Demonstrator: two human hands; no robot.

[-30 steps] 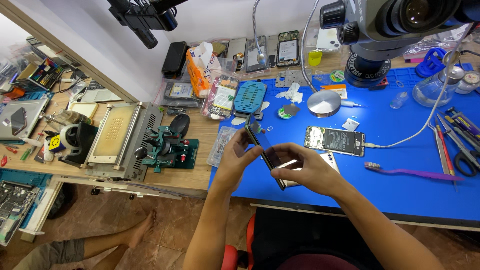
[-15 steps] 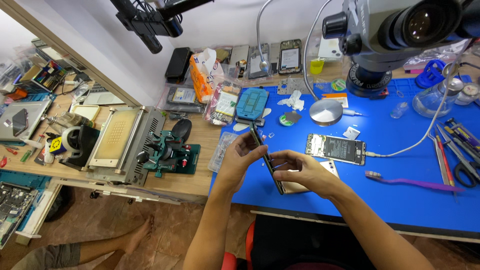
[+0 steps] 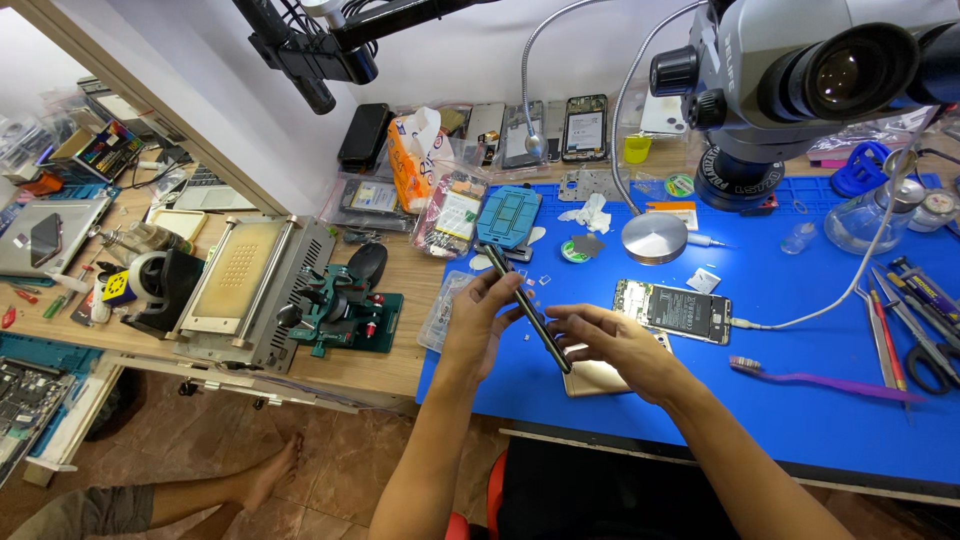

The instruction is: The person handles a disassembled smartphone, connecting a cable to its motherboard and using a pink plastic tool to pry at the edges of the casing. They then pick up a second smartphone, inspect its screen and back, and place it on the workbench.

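A thin dark phone panel (image 3: 527, 308) is held edge-on above the blue work mat (image 3: 800, 400). My left hand (image 3: 480, 322) grips its upper end from the left. My right hand (image 3: 612, 346) holds its lower end with the fingertips. Under my right hand a gold phone back (image 3: 597, 378) lies on the mat. An opened phone (image 3: 673, 310) with its insides showing lies just to the right, with a white cable plugged into it.
A microscope (image 3: 800, 70) looms at the top right, with a round metal base (image 3: 654, 238) beneath. A purple toothbrush (image 3: 815, 379) and tweezers and scissors (image 3: 915, 320) lie at the right. A grey heating machine (image 3: 250, 290) and green clamp jig (image 3: 345, 310) stand at the left.
Both hands have turned the dark panel from lying flatter to standing edge-on and lifted it slightly. The head camera has shifted a little.
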